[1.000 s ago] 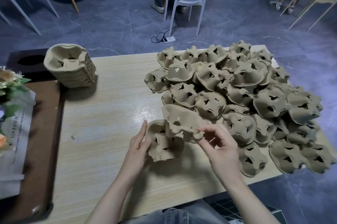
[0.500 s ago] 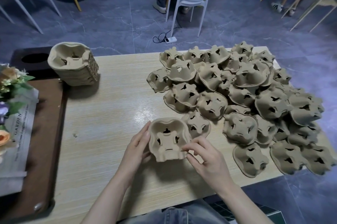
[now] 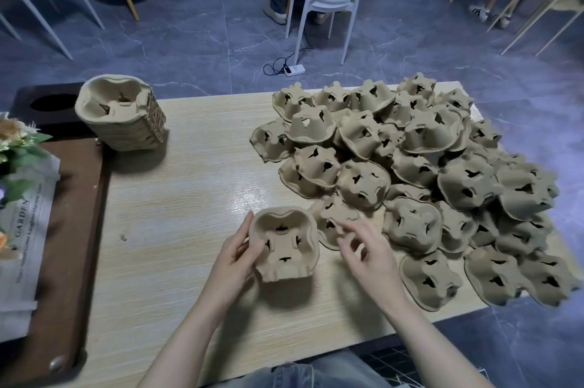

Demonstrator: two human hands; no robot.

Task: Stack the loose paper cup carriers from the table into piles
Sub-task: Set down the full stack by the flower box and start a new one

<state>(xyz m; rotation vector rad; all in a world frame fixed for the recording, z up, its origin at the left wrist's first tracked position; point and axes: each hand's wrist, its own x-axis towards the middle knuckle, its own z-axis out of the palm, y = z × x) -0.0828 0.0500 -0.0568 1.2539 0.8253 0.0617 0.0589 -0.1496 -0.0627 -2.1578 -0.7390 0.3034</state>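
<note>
While lit glossy, pale wood table (image 3: 177, 229) over grey marbled floor (image 3: 196, 49). Left hand (image 3: 235, 256) gripping small carrier stack (image 3: 284, 248); right hand (image 3: 368, 250) loosely spread, holding nothing, beside loose carriers (image 3: 442, 185). Tall pile (image 3: 121, 112) far-left.

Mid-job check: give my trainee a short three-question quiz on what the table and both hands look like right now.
1. True or false: the right hand grips a carrier.
2. Which hand holds the small nested pile of brown moulded-pulp cup carriers?
3. Where does the tall finished stack of brown pulp carriers stand on the pale wooden table: A far left, B near right, C centre?

Key: 1 false, its fingers are loose, holding nothing; 2 the left hand; 3 A.
</note>
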